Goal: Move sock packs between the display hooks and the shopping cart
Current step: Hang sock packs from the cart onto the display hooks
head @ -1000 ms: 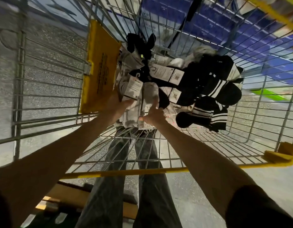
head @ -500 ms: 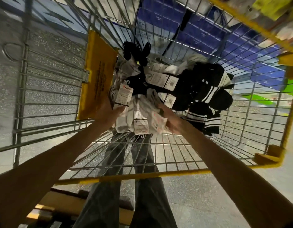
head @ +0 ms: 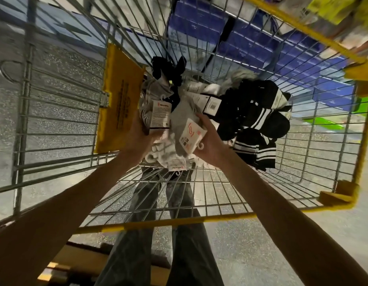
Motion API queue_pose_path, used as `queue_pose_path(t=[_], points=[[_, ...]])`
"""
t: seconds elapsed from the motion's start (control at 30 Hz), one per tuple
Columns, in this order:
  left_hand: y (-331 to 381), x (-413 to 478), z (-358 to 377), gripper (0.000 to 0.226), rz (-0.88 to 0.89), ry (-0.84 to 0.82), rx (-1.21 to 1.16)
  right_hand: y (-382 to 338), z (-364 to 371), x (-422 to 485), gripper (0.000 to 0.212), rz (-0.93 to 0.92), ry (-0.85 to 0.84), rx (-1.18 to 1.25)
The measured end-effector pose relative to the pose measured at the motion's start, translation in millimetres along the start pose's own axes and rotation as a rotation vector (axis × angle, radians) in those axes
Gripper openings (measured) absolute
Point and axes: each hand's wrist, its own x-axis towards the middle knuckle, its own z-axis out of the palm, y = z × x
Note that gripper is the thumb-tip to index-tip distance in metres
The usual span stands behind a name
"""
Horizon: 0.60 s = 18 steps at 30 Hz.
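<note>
1. Eyes down onto a speckled floor (head: 251, 244), with blue store fixtures (head: 251, 44) on the far side. No display hooks are in sight.
2. The wire shopping cart (head: 168, 222) fills the view, its yellow rim near and a yellow panel (head: 121, 96) on its left wall. The bottom is open mesh, which looks likely to snag small parts.
3. The sock packs (head: 199, 93) lie heaped mid-cart: black striped packs (head: 253, 112) to the right, pale ones to the left.
4. The right hand (head: 212, 145) has its fingers (head: 203, 120) wrapped round a grey pack (head: 185, 112) at the pile's near edge. Just beside it, the left hand (head: 141, 137) grips a white carded pack (head: 160, 114).
5. These should handle light, soft and floppy, with nothing fragile. The card sleeve is the only stiff part, so that is the sure place to pinch.
6. Smallest of all, a white plastic hanger hook (head: 200, 146) pokes out by the right palm. It is probably the bit that goes over a peg.
</note>
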Motion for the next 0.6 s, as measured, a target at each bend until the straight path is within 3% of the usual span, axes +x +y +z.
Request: queue_pose_path(t=[0.17,0.33,0.5,0.6], points=[[-4,-4,2,0.053,0.026,0.108,0.034,3,12,8,0.043,0.034,0.211,0.194],[16,-19,22,0.069,0.012,-0.084,-0.106,9,23,20,0.045,0.21,0.191,0.23],[26,-17,15,0.082,-0.042,-0.361,0.047,9,20,33,0.051,0.294,0.222,0.255],[26,-10,17,0.087,-0.033,-0.311,0.136,5,18,30,0.044,0.248,0.206,0.033]])
